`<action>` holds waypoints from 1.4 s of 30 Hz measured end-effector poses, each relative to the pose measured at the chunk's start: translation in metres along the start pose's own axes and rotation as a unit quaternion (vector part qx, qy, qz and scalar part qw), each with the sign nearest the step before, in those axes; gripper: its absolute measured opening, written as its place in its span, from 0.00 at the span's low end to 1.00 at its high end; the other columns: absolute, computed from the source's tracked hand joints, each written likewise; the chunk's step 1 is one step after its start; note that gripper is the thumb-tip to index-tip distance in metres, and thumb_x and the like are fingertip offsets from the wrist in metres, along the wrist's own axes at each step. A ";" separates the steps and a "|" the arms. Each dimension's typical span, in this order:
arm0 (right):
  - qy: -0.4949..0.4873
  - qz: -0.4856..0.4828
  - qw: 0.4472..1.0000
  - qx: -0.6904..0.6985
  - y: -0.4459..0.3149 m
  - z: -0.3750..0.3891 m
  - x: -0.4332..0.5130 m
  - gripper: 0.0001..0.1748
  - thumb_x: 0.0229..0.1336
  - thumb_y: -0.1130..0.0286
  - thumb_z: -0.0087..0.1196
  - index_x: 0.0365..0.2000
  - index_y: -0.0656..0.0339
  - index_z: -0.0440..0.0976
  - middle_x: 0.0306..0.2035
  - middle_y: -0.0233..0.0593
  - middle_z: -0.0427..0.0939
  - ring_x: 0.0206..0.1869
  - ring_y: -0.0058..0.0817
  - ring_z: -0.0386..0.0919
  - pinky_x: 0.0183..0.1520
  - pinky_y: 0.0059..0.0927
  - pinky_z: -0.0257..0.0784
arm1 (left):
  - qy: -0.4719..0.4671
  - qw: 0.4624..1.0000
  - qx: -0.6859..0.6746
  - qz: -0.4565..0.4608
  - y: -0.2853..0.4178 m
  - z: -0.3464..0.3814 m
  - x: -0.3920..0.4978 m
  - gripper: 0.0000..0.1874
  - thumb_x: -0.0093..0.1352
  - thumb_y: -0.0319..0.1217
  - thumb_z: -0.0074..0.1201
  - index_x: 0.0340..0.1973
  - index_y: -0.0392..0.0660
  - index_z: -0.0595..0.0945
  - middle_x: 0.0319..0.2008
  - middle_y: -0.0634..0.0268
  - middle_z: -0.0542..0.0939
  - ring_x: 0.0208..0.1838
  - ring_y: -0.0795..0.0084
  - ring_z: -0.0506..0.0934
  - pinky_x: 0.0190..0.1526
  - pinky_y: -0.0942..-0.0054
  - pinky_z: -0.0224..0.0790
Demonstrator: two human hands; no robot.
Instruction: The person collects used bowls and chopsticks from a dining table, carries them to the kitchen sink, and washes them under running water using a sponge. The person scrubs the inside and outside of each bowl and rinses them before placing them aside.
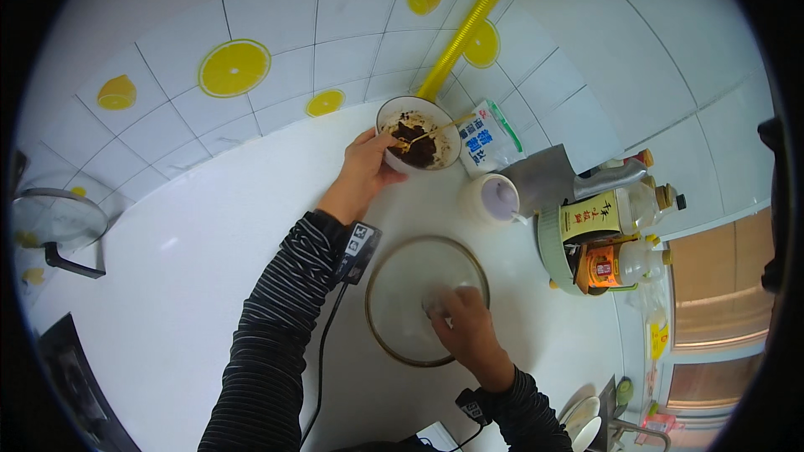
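My left hand (pixel 365 166) grips a white bowl (pixel 406 166) by its near left side, thumb over the rim and fingers beneath. Dark brown paste (pixel 416 147) lies in the bowl and smears its inner wall. A thin wooden stick-like utensil (pixel 443 128) rests in the paste, its far end over the right rim. Below, a round glass lid (pixel 402 276) with a metal-coloured rim lies on the white counter. My right hand (pixel 468 329) is over the lid, fingers curled at its knob (pixel 432 302). Blur hides whether they grip it.
Right of the bowl stand a printed plastic bag (pixel 487 141), a cup (pixel 496 198) and a cleaver (pixel 540 179). A green basket (pixel 553 251) holds several bottles. Another glass lid (pixel 63 220) leans at left. Dishes (pixel 581 420) sit by the faucet (pixel 641 430). Cables trail from both wrists.
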State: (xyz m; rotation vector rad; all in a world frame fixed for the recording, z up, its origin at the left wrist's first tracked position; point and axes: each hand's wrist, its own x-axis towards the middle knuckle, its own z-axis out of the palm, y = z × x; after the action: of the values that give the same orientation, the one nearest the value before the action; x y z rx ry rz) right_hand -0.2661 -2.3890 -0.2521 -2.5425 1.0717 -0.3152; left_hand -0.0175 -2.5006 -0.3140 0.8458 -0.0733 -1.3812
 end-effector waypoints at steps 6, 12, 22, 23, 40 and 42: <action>-0.007 -0.040 0.999 -0.008 -0.003 0.011 0.011 0.21 0.41 0.76 0.56 0.41 0.58 0.69 0.32 0.48 0.67 0.24 0.39 0.73 0.27 0.32 0.72 | 0.039 0.997 0.064 0.016 0.013 0.004 0.009 0.23 0.65 0.38 0.47 0.51 0.38 0.66 0.38 0.54 0.72 0.30 0.59 0.74 0.32 0.64 0.74; -0.003 -0.130 0.991 -0.028 -0.006 0.044 0.042 0.20 0.43 0.76 0.55 0.41 0.57 0.67 0.31 0.48 0.65 0.23 0.39 0.72 0.26 0.33 0.71 | 0.132 0.985 -0.035 0.105 0.038 -0.026 -0.025 0.22 0.66 0.43 0.45 0.44 0.36 0.70 0.35 0.56 0.72 0.34 0.63 0.73 0.41 0.65 0.70; 0.098 -0.059 0.989 0.092 -0.048 0.092 0.104 0.25 0.44 0.78 0.48 0.47 0.57 0.62 0.39 0.54 0.65 0.38 0.49 0.69 0.38 0.42 0.69 | 0.052 0.993 -0.048 0.091 0.034 -0.098 -0.180 0.14 0.66 0.40 0.46 0.36 0.42 0.76 0.29 0.63 0.78 0.32 0.69 0.77 0.33 0.74 0.69; 0.151 -0.104 0.976 0.121 -0.049 0.093 0.105 0.27 0.44 0.80 0.46 0.50 0.60 0.61 0.40 0.56 0.64 0.42 0.51 0.68 0.43 0.43 0.67 | 0.053 0.994 -0.043 0.086 0.029 -0.098 -0.190 0.13 0.66 0.39 0.46 0.36 0.43 0.76 0.29 0.64 0.78 0.31 0.70 0.77 0.32 0.75 0.69; 0.068 0.159 0.982 0.076 -0.012 -0.058 -0.279 0.11 0.55 0.70 0.42 0.35 0.66 0.68 0.22 0.45 0.73 0.25 0.42 0.72 0.27 0.39 0.67 | -0.139 0.951 0.035 -0.273 -0.140 0.058 -0.348 0.23 0.69 0.42 0.38 0.12 0.53 0.57 0.06 0.75 0.49 0.09 0.81 0.47 0.09 0.80 0.38; 0.174 0.283 0.899 0.285 -0.013 -0.064 -0.369 0.08 0.51 0.71 0.46 0.29 0.67 0.69 0.20 0.42 0.72 0.24 0.39 0.72 0.27 0.36 0.68 | -0.172 0.928 0.071 -0.324 -0.180 0.083 -0.378 0.23 0.69 0.41 0.38 0.12 0.53 0.57 0.07 0.75 0.49 0.09 0.81 0.47 0.10 0.80 0.37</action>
State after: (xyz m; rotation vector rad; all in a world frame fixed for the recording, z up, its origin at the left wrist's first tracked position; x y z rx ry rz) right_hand -0.5330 -2.1291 -0.2121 -1.6084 1.5168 -0.7991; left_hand -0.2971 -2.2012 -0.1965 0.7665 -0.1775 -2.1655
